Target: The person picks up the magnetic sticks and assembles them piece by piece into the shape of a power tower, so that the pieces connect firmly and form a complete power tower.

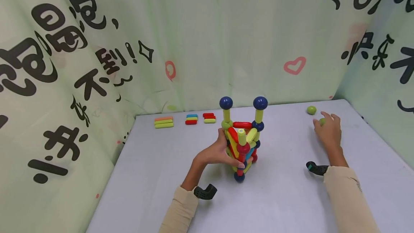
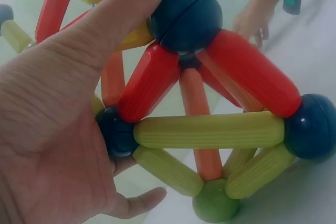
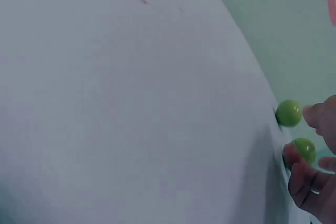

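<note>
My left hand [image 1: 218, 150] grips a structure of magnetic building rods and balls [image 1: 243, 149] around its lower left side, with the thumb across the front. Two dark blue balls [image 1: 260, 103] top its tall light-green rods. In the left wrist view, the thumb lies against a dark blue ball [image 2: 186, 19], among red, orange and green rods [image 2: 210, 131]. At the far right, my right hand [image 1: 330, 134] reaches around a green ball [image 3: 304, 150]. Fingertips overlap that ball, while the thumb stands apart from it. Another green ball [image 1: 311, 109] lies just beyond.
Three small groups of rods lie along the back left of the white table [image 1: 145, 190]: orange and green rods [image 1: 164, 122], blue, green and red rods [image 1: 191, 119], then red and green rods [image 1: 209, 118]. A printed curtain [image 1: 200, 46] hangs behind the table's back edge.
</note>
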`<state>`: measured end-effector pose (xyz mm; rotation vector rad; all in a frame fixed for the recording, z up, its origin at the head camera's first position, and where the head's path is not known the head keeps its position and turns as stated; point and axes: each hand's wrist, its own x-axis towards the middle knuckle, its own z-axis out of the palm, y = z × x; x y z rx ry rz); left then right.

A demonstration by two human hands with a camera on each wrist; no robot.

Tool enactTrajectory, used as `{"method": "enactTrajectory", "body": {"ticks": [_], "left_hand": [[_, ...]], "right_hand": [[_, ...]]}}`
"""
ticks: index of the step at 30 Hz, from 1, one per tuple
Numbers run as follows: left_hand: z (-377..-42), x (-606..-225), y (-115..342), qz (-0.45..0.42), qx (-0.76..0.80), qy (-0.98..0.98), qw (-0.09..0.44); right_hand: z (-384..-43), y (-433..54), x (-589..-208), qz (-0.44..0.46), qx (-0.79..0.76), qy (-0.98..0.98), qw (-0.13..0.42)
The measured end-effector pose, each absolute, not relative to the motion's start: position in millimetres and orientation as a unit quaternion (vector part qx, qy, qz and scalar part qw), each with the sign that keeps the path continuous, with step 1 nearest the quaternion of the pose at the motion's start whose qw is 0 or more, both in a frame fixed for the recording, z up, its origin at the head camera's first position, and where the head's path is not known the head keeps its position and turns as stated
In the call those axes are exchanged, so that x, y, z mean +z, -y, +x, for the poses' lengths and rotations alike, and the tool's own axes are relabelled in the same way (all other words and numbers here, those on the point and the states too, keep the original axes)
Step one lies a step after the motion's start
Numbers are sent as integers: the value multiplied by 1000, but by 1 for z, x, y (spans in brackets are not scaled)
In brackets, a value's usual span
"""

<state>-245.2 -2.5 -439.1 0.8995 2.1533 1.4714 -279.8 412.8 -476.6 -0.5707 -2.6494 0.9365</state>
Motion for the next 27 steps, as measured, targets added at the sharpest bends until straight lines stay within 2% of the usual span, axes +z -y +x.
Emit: {"method": "enactTrajectory", "body": {"ticks": [2, 4, 10, 16, 21, 27], "left_hand": [[-245, -439, 1, 319, 525, -768, 182], [-244, -439, 1, 315, 527, -770, 176], [-243, -439, -1, 302, 526, -777, 171], [-243, -441, -2, 294, 521, -781, 180], [-242, -440, -2, 306, 512, -784, 172], [-243, -439, -1, 303, 517, -781, 179]], "right_hand": [[-281, -422, -483, -192, 298, 930, 93], [-281, -427, -486, -176, 280, 940, 80], [-279, -428, -489, -131, 261, 948, 130], [-266, -411, -485, -137, 337, 918, 160], [-254, -383, -455, -88, 432, 875, 201], [-235, -339, -397, 30, 589, 758, 278]]}}
